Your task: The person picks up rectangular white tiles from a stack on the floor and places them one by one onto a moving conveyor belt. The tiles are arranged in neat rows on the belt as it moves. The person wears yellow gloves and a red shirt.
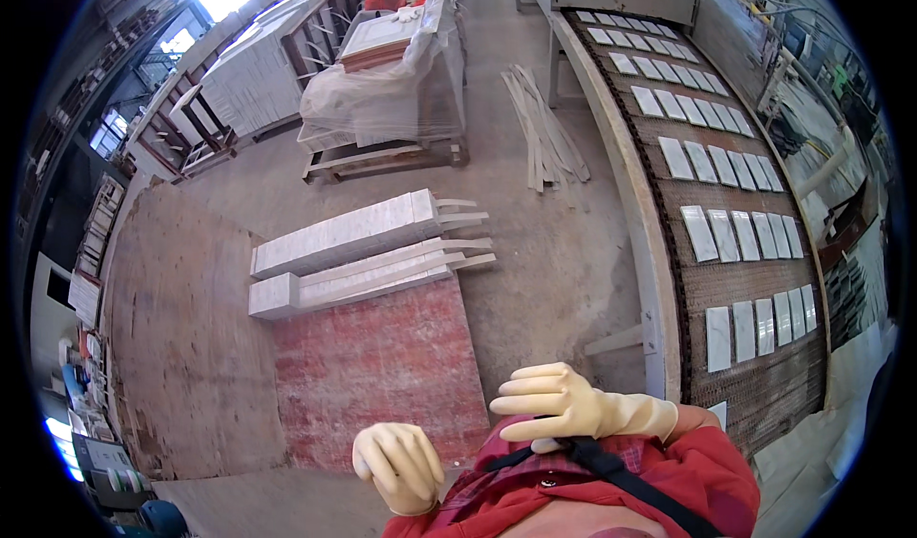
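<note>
Both my hands wear cream rubber gloves. My left hand is raised low in the middle of the view, over the near edge of a red-stained board. Its fingers are curled in, and nothing shows in them. In front of my chest, my right hand has its fingers stretched out with gaps between them, and it holds nothing. A black strap runs across my red jacket just below that hand. Beyond the board lie two long rows of stacked pale tiles, with thin wooden strips along and between them.
On my right runs a conveyor bearing rows of white marble-look tiles. Loose wooden strips lie on the floor ahead. A plastic-wrapped pallet stands farther off. A brown wooden sheet lies to the left.
</note>
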The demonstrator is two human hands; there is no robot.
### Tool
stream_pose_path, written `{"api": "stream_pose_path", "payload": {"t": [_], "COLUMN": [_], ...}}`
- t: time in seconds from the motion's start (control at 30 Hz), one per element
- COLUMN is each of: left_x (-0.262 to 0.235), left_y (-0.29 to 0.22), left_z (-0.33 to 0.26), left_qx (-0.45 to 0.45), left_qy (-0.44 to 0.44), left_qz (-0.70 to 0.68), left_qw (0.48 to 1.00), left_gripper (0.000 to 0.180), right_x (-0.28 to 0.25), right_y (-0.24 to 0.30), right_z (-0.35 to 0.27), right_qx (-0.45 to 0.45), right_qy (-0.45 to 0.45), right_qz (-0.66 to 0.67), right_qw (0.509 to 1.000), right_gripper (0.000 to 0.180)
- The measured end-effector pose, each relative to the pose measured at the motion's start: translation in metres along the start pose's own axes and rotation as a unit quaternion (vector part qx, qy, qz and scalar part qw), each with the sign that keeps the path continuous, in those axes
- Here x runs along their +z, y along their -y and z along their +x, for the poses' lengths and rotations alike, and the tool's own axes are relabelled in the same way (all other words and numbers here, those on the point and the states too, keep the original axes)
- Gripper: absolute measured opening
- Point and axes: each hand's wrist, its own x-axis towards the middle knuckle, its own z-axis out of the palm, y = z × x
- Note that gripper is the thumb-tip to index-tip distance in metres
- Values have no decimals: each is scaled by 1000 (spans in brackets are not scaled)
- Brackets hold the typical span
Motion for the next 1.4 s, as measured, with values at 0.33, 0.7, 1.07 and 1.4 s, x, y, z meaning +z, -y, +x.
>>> {"api": "stream_pose_path", "payload": {"t": [0.33,0.7,1.07,1.4], "left_x": [22,60,41,21], "left_y": [77,129,157,187], "left_z": [-106,-233,-170,-186], "left_qx": [-732,-820,-815,-822], "left_qy": [-303,-388,-399,-111], "left_qz": [333,103,216,509], "left_qw": [511,407,361,229], "left_gripper": [64,103,57,48], "right_x": [-54,-22,15,25], "right_y": [16,-29,-49,-73], "right_z": [-30,-242,-303,-318], "right_qx": [196,500,573,556], "right_qy": [113,82,157,206], "right_qz": [41,-202,-138,-115], "right_qw": [973,838,793,797], "right_gripper": [66,56,56,54]}}
